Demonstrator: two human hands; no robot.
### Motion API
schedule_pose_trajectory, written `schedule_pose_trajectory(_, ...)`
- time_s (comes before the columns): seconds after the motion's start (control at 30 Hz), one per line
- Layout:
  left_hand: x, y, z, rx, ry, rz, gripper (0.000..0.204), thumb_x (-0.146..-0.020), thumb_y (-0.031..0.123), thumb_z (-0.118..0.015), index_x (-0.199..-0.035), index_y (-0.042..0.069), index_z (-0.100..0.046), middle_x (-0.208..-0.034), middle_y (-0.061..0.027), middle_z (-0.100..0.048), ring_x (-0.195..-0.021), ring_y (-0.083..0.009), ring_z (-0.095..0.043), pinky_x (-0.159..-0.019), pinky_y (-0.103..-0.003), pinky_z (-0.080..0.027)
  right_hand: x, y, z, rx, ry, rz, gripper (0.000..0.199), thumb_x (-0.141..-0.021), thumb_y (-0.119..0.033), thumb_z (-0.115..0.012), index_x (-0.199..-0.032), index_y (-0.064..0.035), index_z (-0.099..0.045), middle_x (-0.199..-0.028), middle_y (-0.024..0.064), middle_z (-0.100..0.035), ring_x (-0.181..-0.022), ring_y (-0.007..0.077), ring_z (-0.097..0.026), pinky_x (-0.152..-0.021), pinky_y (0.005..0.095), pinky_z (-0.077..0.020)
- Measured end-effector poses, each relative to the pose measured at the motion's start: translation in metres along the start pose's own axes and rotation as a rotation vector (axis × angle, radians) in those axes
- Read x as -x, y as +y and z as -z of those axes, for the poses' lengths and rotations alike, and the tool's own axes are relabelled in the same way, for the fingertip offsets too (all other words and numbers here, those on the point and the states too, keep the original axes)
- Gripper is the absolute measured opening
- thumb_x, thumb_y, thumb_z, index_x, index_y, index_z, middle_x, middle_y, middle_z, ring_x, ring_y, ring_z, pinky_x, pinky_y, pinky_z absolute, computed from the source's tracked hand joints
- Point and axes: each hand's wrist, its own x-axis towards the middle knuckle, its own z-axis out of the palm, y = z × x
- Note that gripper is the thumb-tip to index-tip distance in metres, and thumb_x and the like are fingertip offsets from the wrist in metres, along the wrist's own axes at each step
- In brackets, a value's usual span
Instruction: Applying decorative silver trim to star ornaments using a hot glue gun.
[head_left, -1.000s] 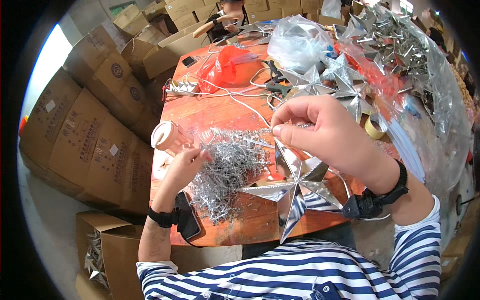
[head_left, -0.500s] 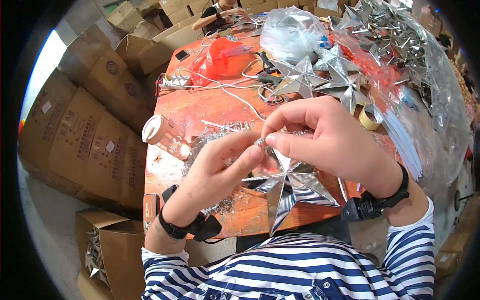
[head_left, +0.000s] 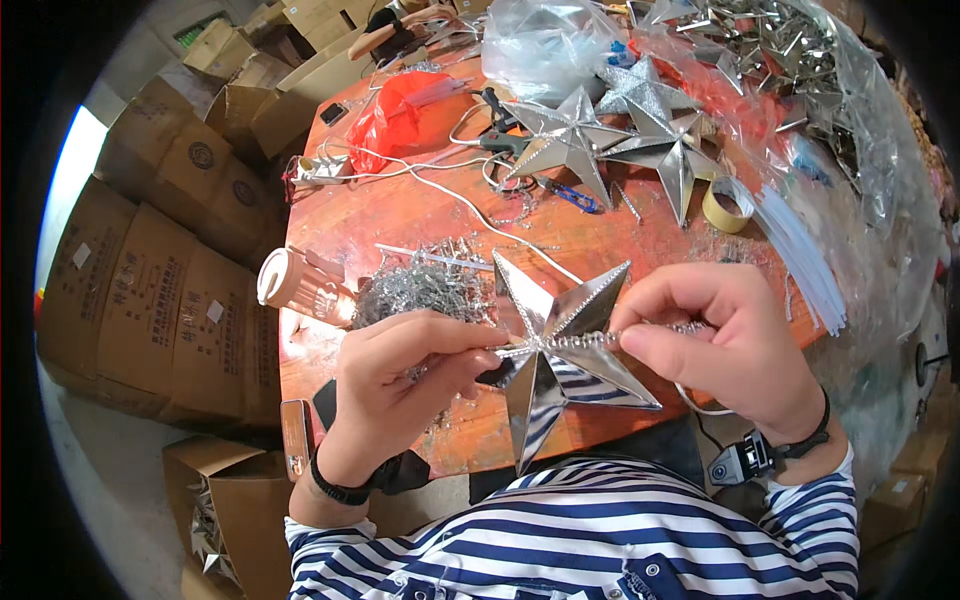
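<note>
A shiny silver five-pointed star (head_left: 540, 400) lies at the near side of the table, between my hands. Across its middle runs a taut strand of silver beaded trim (head_left: 580, 341). My left hand (head_left: 400, 375) pinches at the strand's left end, over the star's left point, which the fingers partly hide. On the other side, my right hand (head_left: 735, 345) grips the strand between thumb and forefinger, and a short tail sticks out past those fingers. A heap of silver tinsel-like strands (head_left: 425, 290) lies beyond my left hand.
Farther back are silver stars (head_left: 570, 140), a glue gun (head_left: 505, 143), blue-handled snips (head_left: 572, 195), tape (head_left: 727, 205) and white glue sticks (head_left: 800, 260). A lidded cup (head_left: 305, 285) leans at left. A white cord crosses the table. Cartons (head_left: 170, 300) crowd the left; a person's arm (head_left: 385, 35) shows at the far end.
My hands, close together before, have moved apart and nearer to me. The beaded trim is now stretched over the star's middle. The whole view has shifted slightly.
</note>
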Motion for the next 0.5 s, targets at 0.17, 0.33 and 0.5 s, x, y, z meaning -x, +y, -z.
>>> schedule_pose_trajectory(0.17,0.001,0.001,-0.012,0.142,0.099,-0.047,0.01,-0.088,0.002,-0.067,-0.096,-0.003,-0.07,-0.08,-0.0048,-0.069,-0.061,-0.005,-0.061,-0.052,-0.019,-0.044,0.015,0.002,0.002,0.007,-0.011,-0.046,0.012,-0.089,-0.007,-0.064,-0.097,0.0024,-0.066,-0.083,-0.0001,-0.064,-0.075,0.0006,-0.055,-0.06,0.017,-0.0416)
schedule_pose_trajectory(0.33,-0.003,0.006,-0.019,0.087,0.081,-0.053,0.012,-0.086,0.006,-0.072,-0.096,-0.001,-0.071,-0.074,-0.001,-0.067,-0.053,-0.0008,-0.045,-0.048,-0.018,-0.03,0.019,0.006,0.005,-0.091,-0.039,-0.051,0.011,-0.09,-0.006,-0.064,-0.096,0.0024,-0.066,-0.08,-0.0015,-0.062,-0.072,0.0001,-0.054,-0.058,0.0182,-0.0394)
schedule_pose_trajectory(0.5,-0.005,0.011,-0.021,0.036,0.054,-0.096,0.012,-0.085,0.003,-0.072,-0.096,0.0,-0.07,-0.074,-0.0005,-0.067,-0.053,0.0001,-0.045,-0.049,-0.018,-0.03,0.022,0.01,0.009,-0.115,-0.037,-0.054,0.011,-0.09,-0.006,-0.062,-0.096,0.0028,-0.066,-0.08,-0.0015,-0.062,-0.071,0.0002,-0.053,-0.059,0.0181,-0.0392)
